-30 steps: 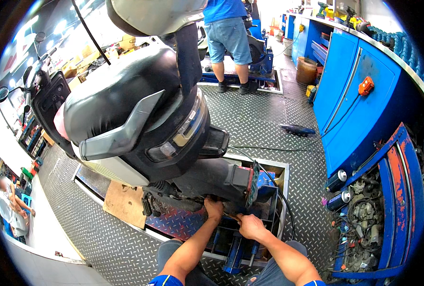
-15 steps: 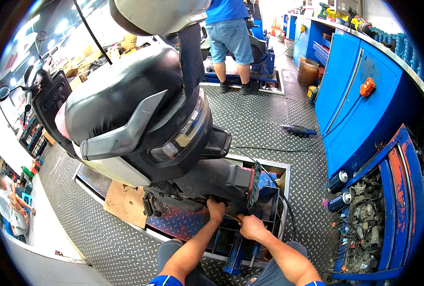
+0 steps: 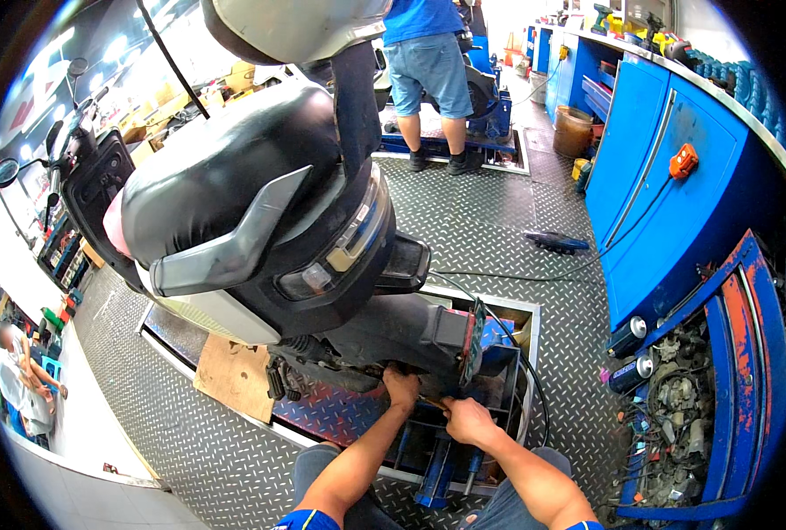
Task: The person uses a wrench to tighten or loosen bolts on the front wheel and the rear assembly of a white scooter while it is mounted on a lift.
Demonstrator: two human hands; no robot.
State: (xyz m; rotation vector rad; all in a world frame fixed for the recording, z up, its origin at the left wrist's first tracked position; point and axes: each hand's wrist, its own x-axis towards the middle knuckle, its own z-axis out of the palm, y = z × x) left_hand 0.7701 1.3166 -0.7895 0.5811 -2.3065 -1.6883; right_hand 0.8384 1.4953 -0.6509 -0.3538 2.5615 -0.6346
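both hands (image 3: 402, 387) (image 3: 468, 419) grip closed under the scooter's rear (image 3: 410, 340).

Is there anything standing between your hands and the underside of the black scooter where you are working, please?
Nothing visible does. The left hand is already up against the black scooter's underside, and the right hand is just beside it, holding a thin tool toward the same spot.

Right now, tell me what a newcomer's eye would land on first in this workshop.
The big black scooter raised on a lift fills the middle, its rear toward the camera. Below it, the left hand and right hand work close together under its tail. Along the right runs a bright blue cabinet, and a person in blue stands beyond.
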